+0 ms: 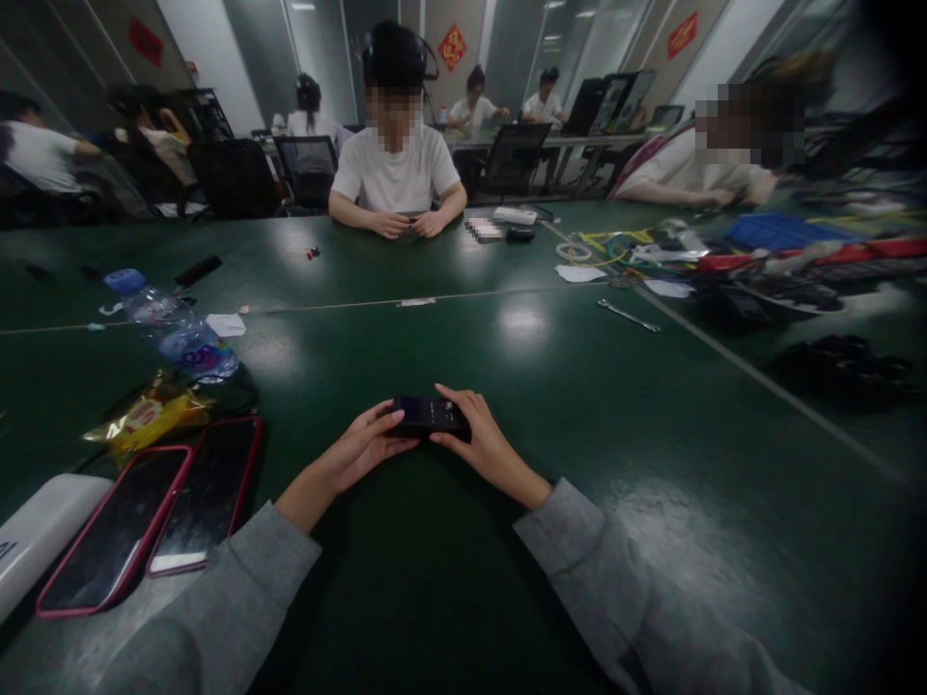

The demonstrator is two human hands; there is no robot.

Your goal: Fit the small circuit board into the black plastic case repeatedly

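Observation:
Between my two hands is a small black handheld device [433, 413] with a little dark screen at its left end and pale markings toward its right. My left hand [366, 444] grips the left end, thumb along the near top edge. At the right end my right hand [478, 432] closes round it, with fingers on the far side and thumb on the near side. The device is held low over the green table [435, 579]; whether it touches the surface I cannot tell. Grey sleeves cover both my forearms.
To my left are two red-edged phones [207, 492], a white box-like item [47, 531], a yellow packet [152, 415] and a tilted plastic bottle [178, 328]. A wrench [629, 316] lies ahead right, near cables and a blue tray [782, 232]. A person [397, 174] sits opposite.

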